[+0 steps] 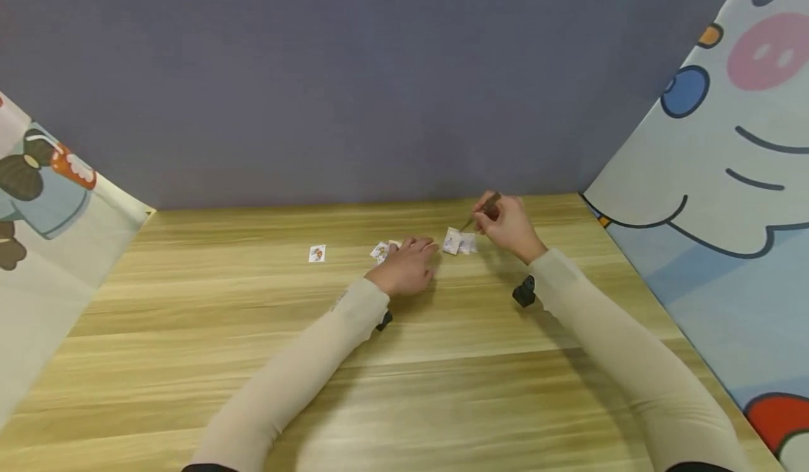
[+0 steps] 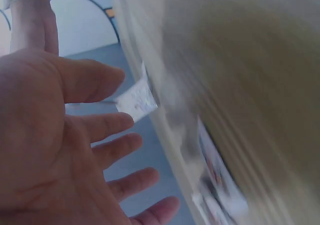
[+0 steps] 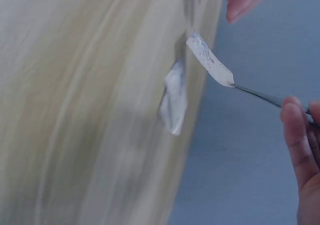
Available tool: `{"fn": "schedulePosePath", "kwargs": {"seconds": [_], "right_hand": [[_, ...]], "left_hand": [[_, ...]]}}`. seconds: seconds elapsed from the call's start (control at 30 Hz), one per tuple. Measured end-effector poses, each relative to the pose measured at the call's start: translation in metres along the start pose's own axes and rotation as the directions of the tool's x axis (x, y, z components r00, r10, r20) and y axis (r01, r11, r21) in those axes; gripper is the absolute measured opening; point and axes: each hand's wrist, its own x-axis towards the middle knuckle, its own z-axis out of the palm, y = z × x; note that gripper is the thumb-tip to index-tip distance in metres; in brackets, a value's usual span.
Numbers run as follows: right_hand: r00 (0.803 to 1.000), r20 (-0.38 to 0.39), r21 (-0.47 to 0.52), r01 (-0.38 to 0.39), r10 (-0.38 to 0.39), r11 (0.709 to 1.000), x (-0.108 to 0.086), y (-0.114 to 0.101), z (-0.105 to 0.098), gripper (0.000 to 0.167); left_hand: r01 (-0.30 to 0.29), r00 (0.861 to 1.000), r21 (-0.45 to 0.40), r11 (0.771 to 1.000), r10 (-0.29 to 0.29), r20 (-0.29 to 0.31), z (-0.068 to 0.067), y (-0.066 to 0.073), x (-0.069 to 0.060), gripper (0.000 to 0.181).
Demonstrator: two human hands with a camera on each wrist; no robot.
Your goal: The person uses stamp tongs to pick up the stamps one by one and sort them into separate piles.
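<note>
My right hand point(image 1: 508, 227) pinches a pair of tweezers point(image 3: 257, 96) between fingertips and thumb. A small printed stamp point(image 3: 212, 65) with serrated edges hangs from the tweezers' tip, raised off the table. Below it on the tabletop lies a crinkled, whitish translucent piece point(image 3: 174, 100). My left hand point(image 1: 407, 268) hovers near the held stamp, and its fingers look spread and hold nothing in the left wrist view. Beside and partly under that hand lie several loose stamps point(image 1: 380, 251), blurred in the left wrist view.
A single stamp point(image 1: 317, 253) lies apart on the wooden table point(image 1: 404, 395), to the left. A grey wall point(image 1: 379, 93) rises behind the table's back edge. Cartoon-printed panels point(image 1: 727, 198) stand at both sides. A black wrist device point(image 1: 524, 292) shows by the right sleeve.
</note>
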Motion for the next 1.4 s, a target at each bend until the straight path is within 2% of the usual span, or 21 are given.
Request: {"fn": "schedulePosePath", "kwargs": {"seconds": [0.3, 0.47, 0.67, 0.83, 0.93, 1.17, 1.4], "right_hand": [[0.997, -0.016, 0.025, -0.068, 0.069, 0.997, 0.000, 0.016, 0.006, 0.006], [0.998, -0.001, 0.029, -0.070, 0.070, 0.997, 0.000, 0.022, 0.011, 0.006], [0.997, 0.035, -0.014, -0.075, 0.075, 0.997, -0.002, 0.024, 0.013, 0.003], [0.990, 0.082, -0.029, -0.114, 0.116, 0.993, -0.005, 0.022, 0.013, 0.005], [0.989, 0.082, -0.037, -0.120, 0.123, 0.992, -0.007, 0.022, 0.014, 0.005], [0.995, 0.021, -0.030, -0.102, 0.102, 0.994, -0.008, 0.022, 0.014, 0.003], [0.999, -0.027, -0.070, -0.034, 0.033, 0.997, -0.007, 0.017, 0.013, 0.004]], "left_hand": [[0.051, 0.998, 0.059, 0.997, -0.054, 0.042, 0.009, 0.024, 0.018, 0.052], [0.060, 0.995, 0.123, 0.991, -0.070, 0.073, 0.012, 0.028, 0.024, 0.052], [0.068, 0.992, 0.154, 0.986, -0.084, 0.095, 0.012, 0.031, 0.027, 0.051], [0.069, 0.991, 0.160, 0.985, -0.086, 0.103, 0.012, 0.030, 0.027, 0.051], [0.069, 0.991, 0.155, 0.986, -0.086, 0.101, 0.013, 0.030, 0.027, 0.051], [0.055, 0.996, 0.091, 0.994, -0.061, 0.069, 0.008, 0.024, 0.021, 0.053], [0.073, 0.997, 0.033, 0.997, -0.074, 0.038, 0.000, 0.009, 0.009, 0.053]]}}
